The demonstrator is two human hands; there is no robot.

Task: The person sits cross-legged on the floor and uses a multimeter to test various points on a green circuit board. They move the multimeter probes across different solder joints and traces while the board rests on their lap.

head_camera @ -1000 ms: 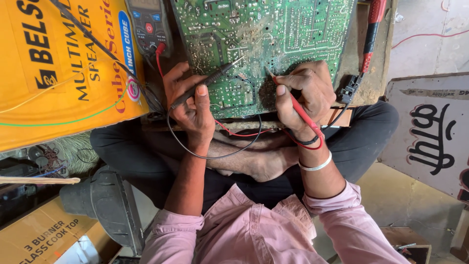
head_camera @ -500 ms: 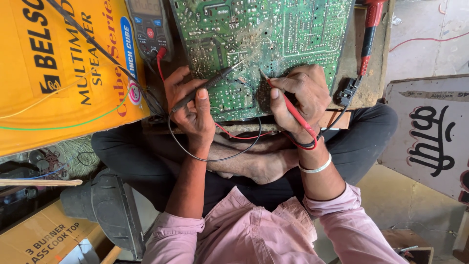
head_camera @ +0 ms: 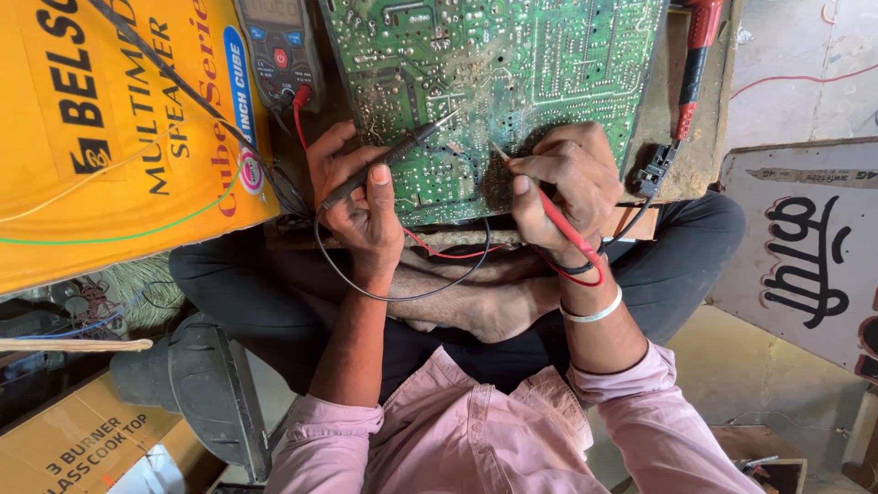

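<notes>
The black probe (head_camera: 380, 165) is pinched by the left hand (head_camera: 361, 206), its long axis slanting up-right, tip on the green circuit board (head_camera: 512, 73). The red probe (head_camera: 558, 224) is pinched by the right hand (head_camera: 567, 183), pointing up-left onto the board.

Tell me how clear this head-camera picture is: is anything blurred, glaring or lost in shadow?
Head view: daylight is soft and even, and the green circuit board and both probes read sharply. The left hand with the black probe and the right hand with the red probe show no motion blur. The yellow box is bright without glare; the lower left corner lies in shadow.
</notes>
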